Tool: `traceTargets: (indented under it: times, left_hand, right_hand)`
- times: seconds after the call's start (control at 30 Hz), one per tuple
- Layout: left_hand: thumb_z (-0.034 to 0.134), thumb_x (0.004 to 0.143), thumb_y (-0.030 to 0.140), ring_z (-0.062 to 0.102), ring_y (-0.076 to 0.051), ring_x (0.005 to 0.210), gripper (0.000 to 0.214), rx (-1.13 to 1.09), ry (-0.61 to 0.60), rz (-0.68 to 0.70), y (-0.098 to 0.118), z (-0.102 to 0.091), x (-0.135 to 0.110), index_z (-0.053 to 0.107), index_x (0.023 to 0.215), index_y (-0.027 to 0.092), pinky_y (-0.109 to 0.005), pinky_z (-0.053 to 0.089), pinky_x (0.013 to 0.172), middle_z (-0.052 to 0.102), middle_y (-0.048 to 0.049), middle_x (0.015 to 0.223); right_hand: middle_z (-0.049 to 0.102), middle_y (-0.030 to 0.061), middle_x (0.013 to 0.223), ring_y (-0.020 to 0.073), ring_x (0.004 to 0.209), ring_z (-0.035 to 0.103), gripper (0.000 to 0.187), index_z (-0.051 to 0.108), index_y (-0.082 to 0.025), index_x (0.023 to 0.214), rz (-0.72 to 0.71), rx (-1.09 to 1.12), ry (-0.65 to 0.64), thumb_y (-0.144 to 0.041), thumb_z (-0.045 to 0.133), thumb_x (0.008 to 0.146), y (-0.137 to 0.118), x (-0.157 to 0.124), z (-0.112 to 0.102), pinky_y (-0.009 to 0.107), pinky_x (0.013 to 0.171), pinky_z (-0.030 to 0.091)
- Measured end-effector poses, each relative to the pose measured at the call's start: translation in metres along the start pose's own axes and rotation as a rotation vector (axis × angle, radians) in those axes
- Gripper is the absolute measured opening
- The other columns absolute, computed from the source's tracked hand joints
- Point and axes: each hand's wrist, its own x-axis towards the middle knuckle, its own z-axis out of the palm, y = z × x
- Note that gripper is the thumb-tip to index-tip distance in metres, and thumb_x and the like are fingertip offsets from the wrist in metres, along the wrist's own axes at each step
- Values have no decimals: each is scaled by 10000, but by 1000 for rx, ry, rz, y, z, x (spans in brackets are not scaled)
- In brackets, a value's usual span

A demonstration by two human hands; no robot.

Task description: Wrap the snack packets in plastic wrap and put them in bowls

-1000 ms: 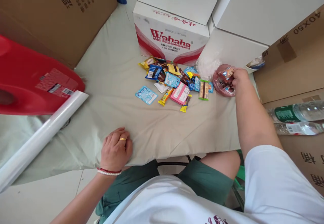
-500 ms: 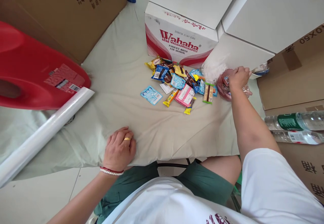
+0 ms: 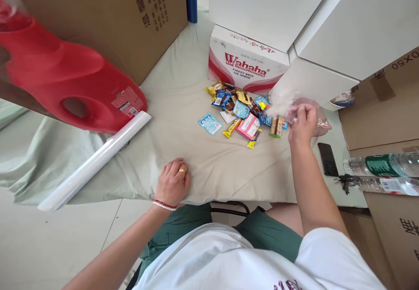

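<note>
1. Pinkish plastic bag (image 3: 322, 126): right of the frame, partly hidden behind the right hand (image 3: 303, 122).
2. Right hand: fingertips drawn together, pinching the bag's thin film; slightly blurred.
3. Crumpled clear plastic (image 3: 284, 102): just left of those fingers.
4. Wrapped snacks (image 3: 241, 109): loose heap, centre, before Wahaha carton (image 3: 247, 66).
5. Left hand (image 3: 173, 181): lower centre, palm down on cloth (image 3: 225, 165), fingers relaxed.
6. Dark phone (image 3: 327, 159): right. Red jug (image 3: 75, 69): upper left.

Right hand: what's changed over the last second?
The right hand has moved left over the pink bag; its grip is unclear. The phone, hidden by the right arm before, now shows. The left hand stays resting on the tablecloth, and the snack pile lies as before.
</note>
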Motion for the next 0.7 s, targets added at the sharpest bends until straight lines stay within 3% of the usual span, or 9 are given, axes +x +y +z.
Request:
traceTargets:
  times: [0.07,0.13,0.2,0.27,0.37,0.47,0.57,0.7]
  left_hand:
    - [554,918,132,667,-297,1103,120,-79,20,-28,-2,1,-1,628,965,215,-442,533,935,693,-120,1030]
    - [584,927,183,660,-294,1123,78,-181,49,-80,-2,0,-1,635,969,225,-455,532,975,685,-113,1024]
    - [592,948,244,658,-284,1108,51,-297,93,-172,5,-3,2,633,972,225,-464,533,984,676,-108,1028]
    - [570,986,313,661,-255,1043,111,-466,110,-290,21,-6,10,627,1006,219,-436,552,936,661,-97,1031]
    - [509,1043,427,666,-207,972,234,-888,-13,-426,62,-11,28,608,1088,219,-372,573,861,650,-77,1043]
    - [505,1037,530,677,-218,1066,330,-1259,-221,-452,108,-10,46,591,1154,233,-380,574,912,668,-88,1117]
    - [757,868,542,669,-248,1140,426,-1327,-408,-424,137,-2,54,633,1140,237,-370,559,929,680,-97,1190]
    - [803,802,485,657,-185,807,323,-1349,-668,-472,143,10,43,661,893,209,-320,523,752,695,-37,870]
  right_hand:
    - [583,-22,809,124,627,540,296,548,-254,961,305,283,17,-507,668,866,-10,-58,-10,215,490,416]
    - [544,-58,713,78,525,454,351,550,-241,887,580,436,25,-439,786,718,-16,-116,-18,165,404,290]
    - [521,-77,665,52,482,400,401,552,-226,833,773,500,30,-379,842,602,-19,-165,-24,153,368,222]
    - [518,-87,652,40,458,372,443,553,-220,819,875,496,44,-377,870,553,-23,-200,-28,155,348,199]
    - [512,-94,628,46,435,361,464,553,-225,832,874,402,36,-470,876,604,-32,-226,-30,171,335,212]
    - [526,-82,619,66,431,375,454,568,-234,861,784,315,-55,-570,827,698,-47,-231,-30,199,338,247]
    - [548,-65,640,82,436,387,438,588,-247,901,706,297,-162,-615,780,764,-62,-229,-29,227,354,278]
    - [562,-46,666,97,459,386,428,617,-256,934,647,312,-215,-615,786,774,-70,-222,-31,243,370,257]
